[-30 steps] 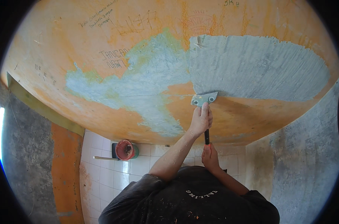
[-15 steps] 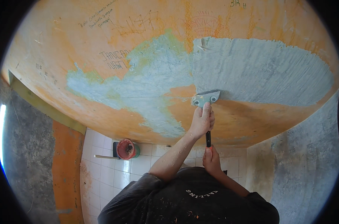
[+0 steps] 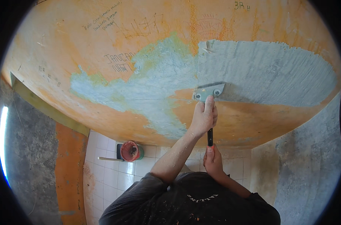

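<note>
Both my hands are on one long-handled wall scraper [image 3: 209,92], its blade at the lower left corner of the scraped grey patch [image 3: 268,71]. My left hand [image 3: 205,117] is closed round the upper handle just under the blade, thumb pointing up. Lower down, my right hand [image 3: 213,160] grips the red-and-black end of the handle. The blade head is greyish with two bolts and looks slightly tilted; whether its edge presses on the wall I cannot tell. Peeling orange paint [image 3: 215,120] borders the patch below, and pale blue-green paint [image 3: 159,78] shows to its left.
A red bucket [image 3: 139,153] stands on the white tiled floor [image 3: 103,159] at the wall's foot, beside a dark tool with a pale handle [image 3: 109,159]. Grey side walls close in at left [image 3: 31,146] and right [image 3: 309,161]. Scribbles mark the orange paint above.
The scraper blade has shifted slightly up the wall, and both hands have kept their grip. My view has moved a little, so the wall and bucket appear slightly to the right.
</note>
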Motion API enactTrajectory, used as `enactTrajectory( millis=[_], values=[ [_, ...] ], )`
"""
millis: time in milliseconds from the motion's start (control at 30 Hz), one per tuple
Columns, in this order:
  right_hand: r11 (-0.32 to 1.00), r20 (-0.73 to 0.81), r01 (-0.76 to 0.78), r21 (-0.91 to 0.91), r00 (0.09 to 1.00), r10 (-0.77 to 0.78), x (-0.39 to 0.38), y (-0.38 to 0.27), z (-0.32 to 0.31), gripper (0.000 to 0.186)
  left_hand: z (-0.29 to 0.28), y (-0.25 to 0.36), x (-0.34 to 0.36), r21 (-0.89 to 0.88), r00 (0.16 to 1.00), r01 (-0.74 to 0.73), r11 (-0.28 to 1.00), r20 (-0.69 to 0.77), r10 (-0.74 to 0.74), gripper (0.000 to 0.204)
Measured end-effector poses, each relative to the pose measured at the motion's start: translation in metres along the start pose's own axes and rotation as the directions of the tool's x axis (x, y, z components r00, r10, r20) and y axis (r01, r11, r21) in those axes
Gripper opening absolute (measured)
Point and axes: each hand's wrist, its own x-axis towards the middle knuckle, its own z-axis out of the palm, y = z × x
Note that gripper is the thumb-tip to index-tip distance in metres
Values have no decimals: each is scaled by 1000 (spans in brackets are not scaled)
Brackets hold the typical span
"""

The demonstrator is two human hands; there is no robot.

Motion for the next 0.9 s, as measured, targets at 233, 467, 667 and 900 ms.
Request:
enactTrajectory(
  millis=[233, 467, 667, 900],
  values=[
    [1000, -2, 21, 14, 1000, -21, 0, -28, 8, 29, 5, 31, -2, 3, 1000, -20, 1000, -4, 20, 44],
    [996, 14, -26, 84, 1000, 25, -2, -60, 15, 30, 10, 55, 0, 42, 999, -52, 998, 0, 52, 46],
    [976, 55, -76, 203, 996, 66, 6, -100, 18, 31, 19, 91, 6, 71, 993, -111, 991, -20, 112, 46],
    [960, 108, 162, 226, 976, -191, 31, -175, 13, 36, 43, 174, 14, 79, 924, -381, 921, 82, 374, 46]
  ],
)
